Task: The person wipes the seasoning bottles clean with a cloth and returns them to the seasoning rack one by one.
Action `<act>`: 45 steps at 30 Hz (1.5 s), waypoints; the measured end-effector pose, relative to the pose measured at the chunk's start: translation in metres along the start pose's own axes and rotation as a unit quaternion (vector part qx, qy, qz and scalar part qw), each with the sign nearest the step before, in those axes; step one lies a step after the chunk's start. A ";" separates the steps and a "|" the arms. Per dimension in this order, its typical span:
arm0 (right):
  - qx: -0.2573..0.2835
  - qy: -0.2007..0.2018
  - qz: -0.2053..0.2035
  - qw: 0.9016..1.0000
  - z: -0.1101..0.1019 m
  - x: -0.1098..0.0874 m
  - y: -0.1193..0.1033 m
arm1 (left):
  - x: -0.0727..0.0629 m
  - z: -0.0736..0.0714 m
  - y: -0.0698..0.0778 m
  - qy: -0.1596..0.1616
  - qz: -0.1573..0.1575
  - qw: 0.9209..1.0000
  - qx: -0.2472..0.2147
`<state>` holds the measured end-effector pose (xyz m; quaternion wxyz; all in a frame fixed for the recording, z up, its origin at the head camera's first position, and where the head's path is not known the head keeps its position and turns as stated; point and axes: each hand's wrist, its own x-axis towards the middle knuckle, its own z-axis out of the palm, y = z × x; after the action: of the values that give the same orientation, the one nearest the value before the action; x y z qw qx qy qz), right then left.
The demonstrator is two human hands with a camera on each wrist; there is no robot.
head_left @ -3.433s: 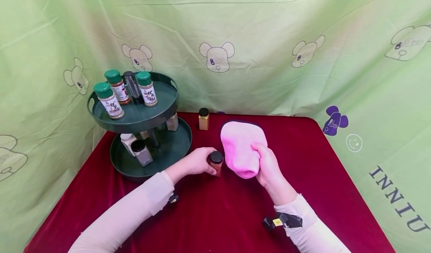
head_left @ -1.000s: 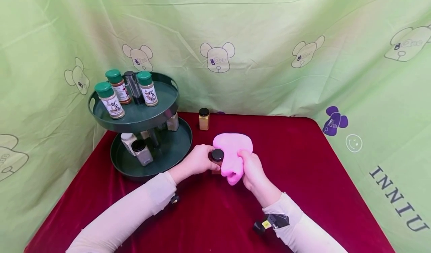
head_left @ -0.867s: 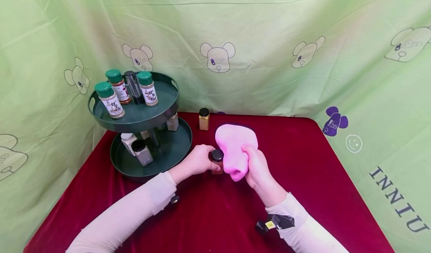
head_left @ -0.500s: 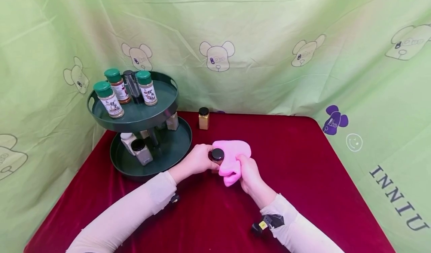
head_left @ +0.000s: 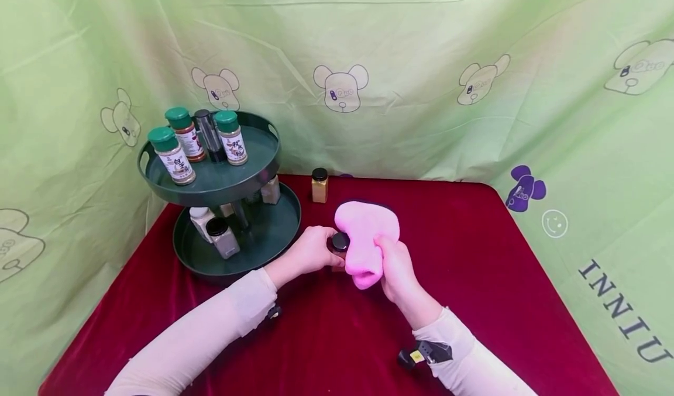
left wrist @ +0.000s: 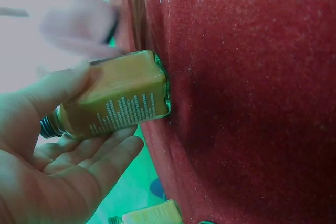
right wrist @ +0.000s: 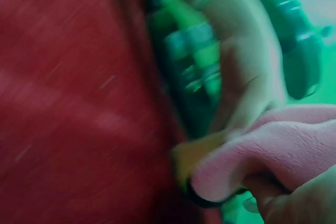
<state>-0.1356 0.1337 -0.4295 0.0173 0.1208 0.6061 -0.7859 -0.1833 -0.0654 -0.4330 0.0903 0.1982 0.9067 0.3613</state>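
My left hand [head_left: 309,250] grips a square glass spice jar [head_left: 340,244] with a black lid, thumb on one side and fingers on the other. Brownish-orange contents and lines of small print show on the jar [left wrist: 118,95] in the left wrist view, its base close over the red cloth. My right hand [head_left: 400,270] pinches a folded pink cleaning cloth [head_left: 363,226] with a dark edging. In the head view the cloth overlaps the jar's right side. Seen from the right wrist, the cloth [right wrist: 273,145] bends around the jar and partly hides it.
A dark green two-tier turntable rack [head_left: 210,196] stands left, with several green-capped shakers [head_left: 176,165] above and jars [head_left: 223,241] below. Another black-lidded jar [head_left: 319,186] stands at the back of the red-covered table [head_left: 447,226]. A green printed curtain [head_left: 411,127] hangs behind.
My right hand has brought the cloth left to the jar and moves it up and down there in short strokes. The left hand keeps its grip, barely shifted.
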 end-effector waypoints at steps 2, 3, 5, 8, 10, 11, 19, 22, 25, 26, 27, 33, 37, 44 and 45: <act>-0.029 -0.001 0.000 1.000 -0.003 0.002 0.011 | 0.001 0.000 0.000 0.002 0.002 1.000 0.002; -0.042 -0.003 0.001 0.999 -0.004 0.003 0.015 | 0.001 -0.001 0.001 0.002 0.000 1.000 0.000; -0.050 -0.006 0.012 0.999 -0.005 0.006 0.020 | 0.001 -0.001 0.001 0.001 -0.004 1.000 -0.004; -0.031 -0.011 0.024 0.999 -0.006 0.006 0.014 | 0.001 0.000 0.000 -0.005 -0.010 1.000 -0.007; -0.012 -0.015 0.028 0.999 -0.006 0.004 0.005 | 0.001 0.000 -0.001 -0.011 -0.012 1.000 -0.005; -0.005 -0.017 0.027 0.999 -0.006 0.003 0.000 | 0.001 0.000 -0.001 -0.013 -0.012 1.000 -0.004; 0.026 -0.049 0.015 0.998 -0.013 -0.001 -0.031 | 0.003 -0.004 -0.001 -0.037 -0.001 0.999 0.000; 0.029 -0.042 0.021 0.998 -0.019 0.001 -0.034 | 0.001 -0.003 0.000 -0.043 -0.009 0.999 -0.008; 0.034 -0.027 0.019 0.999 -0.025 0.004 -0.034 | -0.002 0.001 0.002 -0.024 -0.023 0.999 -0.002; 0.036 -0.023 0.018 0.999 -0.026 0.005 -0.035 | -0.004 0.003 0.003 -0.013 -0.029 0.999 0.003; 0.038 -0.019 0.015 0.999 -0.028 0.006 -0.035 | -0.005 0.005 0.004 0.000 -0.035 0.999 0.009; 0.043 -0.006 0.006 0.999 -0.032 0.009 -0.034 | -0.011 0.014 0.012 0.051 -0.082 0.995 0.015; 0.048 -0.002 0.008 0.999 -0.033 0.009 -0.033 | -0.010 0.014 0.013 0.060 -0.089 0.994 -0.004; 0.051 -0.005 0.007 0.999 -0.034 0.007 -0.032 | -0.006 0.005 0.009 0.039 -0.068 0.996 -0.036; 0.052 -0.005 0.007 0.999 -0.034 0.007 -0.032 | -0.005 0.004 0.008 0.033 -0.062 0.997 -0.036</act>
<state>-0.1423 0.1751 -0.4090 0.0196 0.1220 0.5638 -0.8166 -0.1748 -0.0596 -0.4299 0.0899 0.1260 0.9062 0.3936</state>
